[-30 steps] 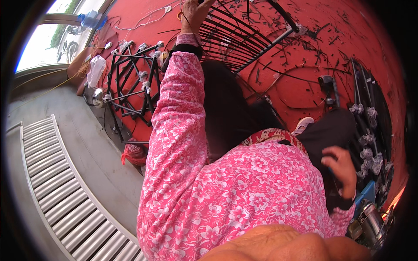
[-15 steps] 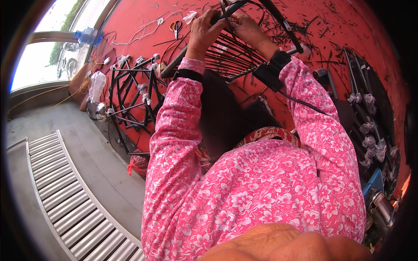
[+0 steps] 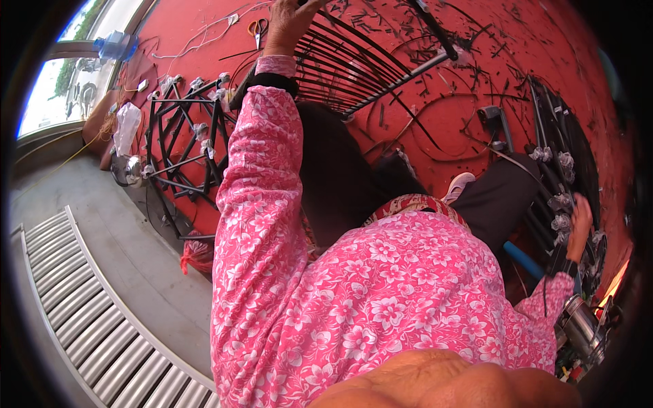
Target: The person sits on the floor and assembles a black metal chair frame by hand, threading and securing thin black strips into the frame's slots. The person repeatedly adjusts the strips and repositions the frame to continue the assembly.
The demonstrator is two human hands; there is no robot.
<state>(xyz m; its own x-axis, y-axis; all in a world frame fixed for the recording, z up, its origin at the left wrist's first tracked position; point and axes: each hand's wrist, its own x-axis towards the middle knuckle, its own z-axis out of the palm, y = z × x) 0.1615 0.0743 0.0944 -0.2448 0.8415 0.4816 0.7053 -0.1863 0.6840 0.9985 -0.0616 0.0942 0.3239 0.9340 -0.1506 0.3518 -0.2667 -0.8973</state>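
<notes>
At the top edge, my left hand (image 3: 291,27) is closed on a dark metal tube frame (image 3: 427,66) strung with rows of dark strips (image 3: 350,64); its fingertips are partly cut off by the picture's edge. My right hand (image 3: 580,228) is away from the frame, out at the right. Its fingers look stretched, and nothing shows in them. Beside it lie dark tubes with clear plastic-wrapped ends (image 3: 561,202) and a bundle of long black strips (image 3: 583,156). Whether that hand touches them I cannot tell.
Black tube frames (image 3: 194,132) with wrapped ends stand at left. Orange-handled scissors (image 3: 258,30) and strip scraps lie on the red floor (image 3: 435,115). A metal slatted rack (image 3: 95,299) is at lower left. A metal flask (image 3: 583,330) and a blue tube (image 3: 524,258) are at lower right.
My right hand has left the frame and swung down to the far right. My left hand stays on the frame. The view has shifted, and a light shoe now shows.
</notes>
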